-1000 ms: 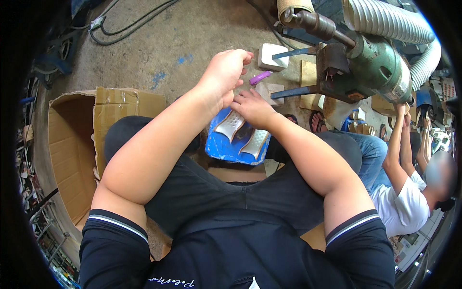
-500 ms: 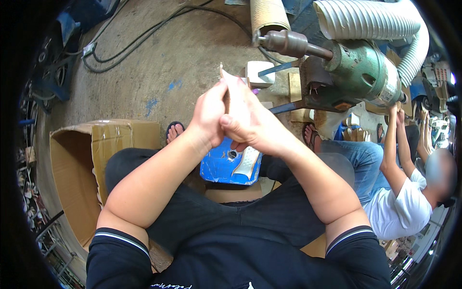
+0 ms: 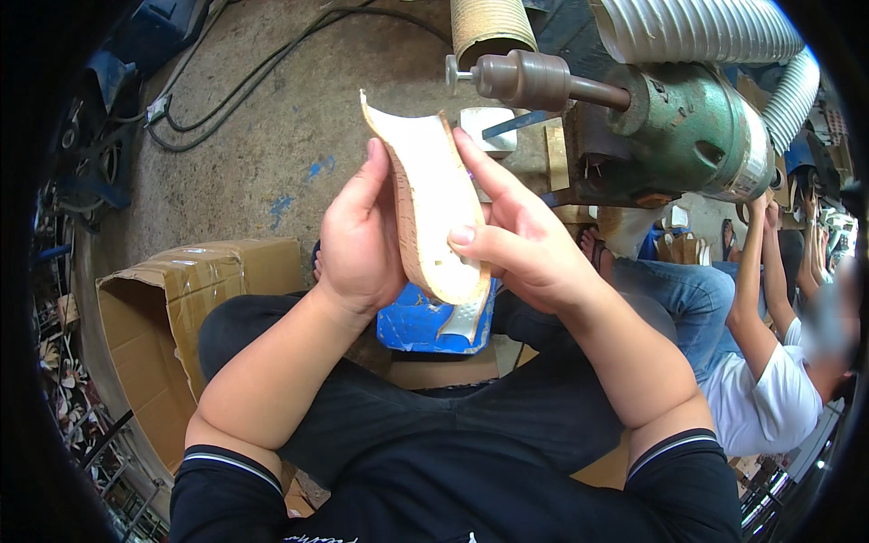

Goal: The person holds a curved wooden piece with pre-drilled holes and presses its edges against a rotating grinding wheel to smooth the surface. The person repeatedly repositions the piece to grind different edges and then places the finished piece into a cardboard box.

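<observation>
I hold a curved, pale shoe-sole piece with a tan cork-like edge upright in front of me. My left hand grips its left side, thumb raised along the edge. My right hand holds its right side, with fingers across the top and thumb pressing the face. Below my hands, a blue tray rests on my lap with another pale sole piece in it. A green grinding machine with a brown spindle stands just beyond the sole.
An open cardboard box stands at my left on the concrete floor. Ribbed hoses run above the machine. Black cables lie on the floor at the upper left. Another person in a white shirt sits at the right.
My hands have lifted the sole piece from the blue tray up toward my face; it now fills more of the view and stands upright between both hands.
</observation>
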### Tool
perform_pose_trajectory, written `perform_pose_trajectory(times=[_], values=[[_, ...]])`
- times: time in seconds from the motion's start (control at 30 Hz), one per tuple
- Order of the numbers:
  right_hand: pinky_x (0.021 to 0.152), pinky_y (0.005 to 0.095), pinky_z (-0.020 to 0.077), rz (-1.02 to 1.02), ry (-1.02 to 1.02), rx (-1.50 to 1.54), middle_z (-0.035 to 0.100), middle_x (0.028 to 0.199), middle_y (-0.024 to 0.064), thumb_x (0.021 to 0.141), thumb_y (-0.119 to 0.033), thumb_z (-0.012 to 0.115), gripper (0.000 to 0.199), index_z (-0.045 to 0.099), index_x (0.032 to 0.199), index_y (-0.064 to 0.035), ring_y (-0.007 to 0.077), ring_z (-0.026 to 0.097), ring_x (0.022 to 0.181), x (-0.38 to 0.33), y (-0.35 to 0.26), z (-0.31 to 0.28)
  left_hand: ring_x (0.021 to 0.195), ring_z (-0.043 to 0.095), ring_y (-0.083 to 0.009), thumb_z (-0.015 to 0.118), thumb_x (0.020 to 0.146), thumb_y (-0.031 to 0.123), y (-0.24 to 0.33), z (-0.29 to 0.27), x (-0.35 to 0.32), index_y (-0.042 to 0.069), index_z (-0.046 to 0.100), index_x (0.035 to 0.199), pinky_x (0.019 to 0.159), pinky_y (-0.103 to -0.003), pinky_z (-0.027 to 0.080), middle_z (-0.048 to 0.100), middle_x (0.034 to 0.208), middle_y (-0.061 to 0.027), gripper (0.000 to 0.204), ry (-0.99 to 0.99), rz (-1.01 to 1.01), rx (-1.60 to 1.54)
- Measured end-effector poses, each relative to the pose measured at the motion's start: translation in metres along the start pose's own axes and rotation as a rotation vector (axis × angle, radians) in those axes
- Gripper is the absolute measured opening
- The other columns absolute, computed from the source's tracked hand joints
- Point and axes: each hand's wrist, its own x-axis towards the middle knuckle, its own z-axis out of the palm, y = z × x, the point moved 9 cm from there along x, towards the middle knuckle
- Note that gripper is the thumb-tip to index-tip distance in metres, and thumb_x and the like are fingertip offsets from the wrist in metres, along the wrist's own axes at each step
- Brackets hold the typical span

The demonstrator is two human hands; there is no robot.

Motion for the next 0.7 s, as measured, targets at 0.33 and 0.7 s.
perform_pose_trajectory(times=[0.33,0.7], values=[[0.098,0.0337,0.0589,-0.056,0.029,0.110,0.073,0.127,0.0199,0.095,0.002,0.074,0.101,0.008,0.172,0.0019,0.0181,0.073,0.112,-0.005,-0.022,0.014,0.124,0.069,-0.0272,0.029,0.118,0.047,-0.005,0.003,-0.006,0.001,0.055,0.146,0.109,-0.043,0.055,0.068,0.137,-0.0152,0.059,0.054,-0.062,0.009],[0.101,0.0320,0.0581,-0.121,0.099,0.085,0.071,0.133,0.0176,0.091,0.000,0.076,0.097,0.020,0.170,0.0043,0.0176,0.072,0.115,-0.002,-0.026,0.017,0.121,0.071,-0.0286,0.026,0.119,0.048,-0.002,0.011,-0.003,0.000,0.055,0.146,0.107,-0.043,0.056,0.068,0.135,-0.0168,0.062,-0.045,-0.064,0.025]])
